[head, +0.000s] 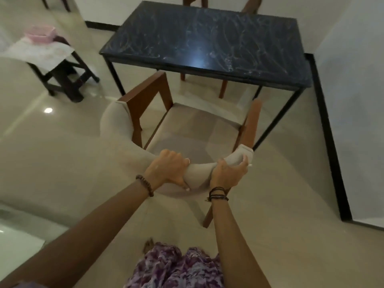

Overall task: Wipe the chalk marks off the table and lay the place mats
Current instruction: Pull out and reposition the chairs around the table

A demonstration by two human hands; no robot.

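Chalk marks (pixel 207 38) cover the hard, smooth table (pixel 133 51), while both hands (pixel 166 171) (pixel 227 173) wrap fingers around the heavy armchair's (pixel 187 132) soft backrest.

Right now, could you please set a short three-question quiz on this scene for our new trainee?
1. True or false: the dark table has already been wiped clean.
2. What do the left hand and the right hand both grip? A) a cloth B) the padded back of the chair C) the table's edge
3. Fill in: the pink basket sits on a pale cloth on the small ____ stool at the left.

Key
1. False: chalk marks cover its top.
2. B
3. dark
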